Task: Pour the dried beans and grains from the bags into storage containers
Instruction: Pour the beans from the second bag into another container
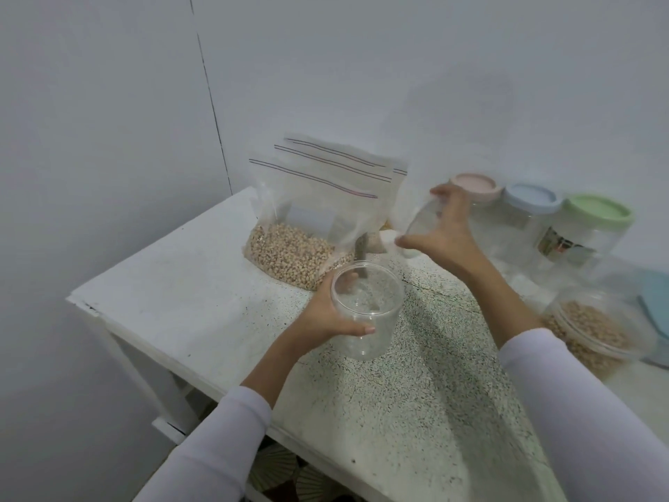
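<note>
Empty container held ready, bean bag just behind it

The clear container (365, 306) stood upright in the left hand (325, 313), which gripped it. The bean bag (307, 226) stood just behind. The right hand (441, 230), fingers spread, touched another bag (416, 197).

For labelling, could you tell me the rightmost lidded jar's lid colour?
Light green round plastic lid, seen in the head view.
</note>
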{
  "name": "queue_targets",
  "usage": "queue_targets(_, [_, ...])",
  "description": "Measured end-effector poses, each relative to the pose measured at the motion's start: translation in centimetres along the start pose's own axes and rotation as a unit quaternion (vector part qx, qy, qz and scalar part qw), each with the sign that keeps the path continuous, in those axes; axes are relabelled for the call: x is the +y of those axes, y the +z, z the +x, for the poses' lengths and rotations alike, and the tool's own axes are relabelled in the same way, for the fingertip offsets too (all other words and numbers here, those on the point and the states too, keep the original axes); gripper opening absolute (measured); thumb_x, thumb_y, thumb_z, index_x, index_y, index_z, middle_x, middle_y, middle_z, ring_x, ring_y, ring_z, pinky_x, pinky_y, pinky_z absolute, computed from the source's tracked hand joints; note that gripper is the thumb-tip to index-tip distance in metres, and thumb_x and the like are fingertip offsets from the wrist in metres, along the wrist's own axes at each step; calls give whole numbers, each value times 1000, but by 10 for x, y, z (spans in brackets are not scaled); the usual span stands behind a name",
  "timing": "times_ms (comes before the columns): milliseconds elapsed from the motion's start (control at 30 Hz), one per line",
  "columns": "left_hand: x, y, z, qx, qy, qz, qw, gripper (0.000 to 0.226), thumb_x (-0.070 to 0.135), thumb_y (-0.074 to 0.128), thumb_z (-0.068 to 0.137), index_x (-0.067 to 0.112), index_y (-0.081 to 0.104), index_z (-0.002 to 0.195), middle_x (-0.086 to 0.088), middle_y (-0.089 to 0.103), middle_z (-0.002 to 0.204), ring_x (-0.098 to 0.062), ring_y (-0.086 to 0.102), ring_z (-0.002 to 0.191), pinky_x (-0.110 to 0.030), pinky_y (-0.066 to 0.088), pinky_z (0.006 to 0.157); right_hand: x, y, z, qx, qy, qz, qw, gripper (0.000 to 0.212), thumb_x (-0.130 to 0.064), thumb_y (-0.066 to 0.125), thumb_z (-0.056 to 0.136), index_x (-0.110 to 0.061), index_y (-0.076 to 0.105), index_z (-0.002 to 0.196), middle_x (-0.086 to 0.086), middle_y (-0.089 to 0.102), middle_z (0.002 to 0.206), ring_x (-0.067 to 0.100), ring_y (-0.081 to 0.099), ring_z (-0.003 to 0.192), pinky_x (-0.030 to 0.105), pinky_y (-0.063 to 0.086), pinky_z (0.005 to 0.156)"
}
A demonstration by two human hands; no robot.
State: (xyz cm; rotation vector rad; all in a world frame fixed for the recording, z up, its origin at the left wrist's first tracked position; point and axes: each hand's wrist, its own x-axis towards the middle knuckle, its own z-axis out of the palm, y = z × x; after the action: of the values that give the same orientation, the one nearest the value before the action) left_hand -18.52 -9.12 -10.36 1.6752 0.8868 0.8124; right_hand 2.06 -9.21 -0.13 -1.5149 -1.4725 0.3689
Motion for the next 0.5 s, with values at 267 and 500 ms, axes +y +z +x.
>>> queue_targets(267, [4, 3, -6, 5, 11, -9, 1000, 88, 40, 87, 46, 45, 43, 121, 19, 50, 131, 2, 47, 123, -22, 35, 102, 81, 24, -60, -13, 172, 87, 981, 95, -24, 87, 59, -15, 28, 134, 7, 36, 132, 22, 43, 121, 33, 41, 104])
queue_targets(500, [20, 5, -18, -8, 28, -13, 999, 86, 56, 87, 46, 47, 46, 120, 34, 53, 124, 11, 46, 122, -6, 34, 100, 106, 11, -79, -148, 126, -77, 978, 97, -36, 88, 48, -18, 32, 126, 3, 39, 120, 20, 48, 107, 36, 56, 84])
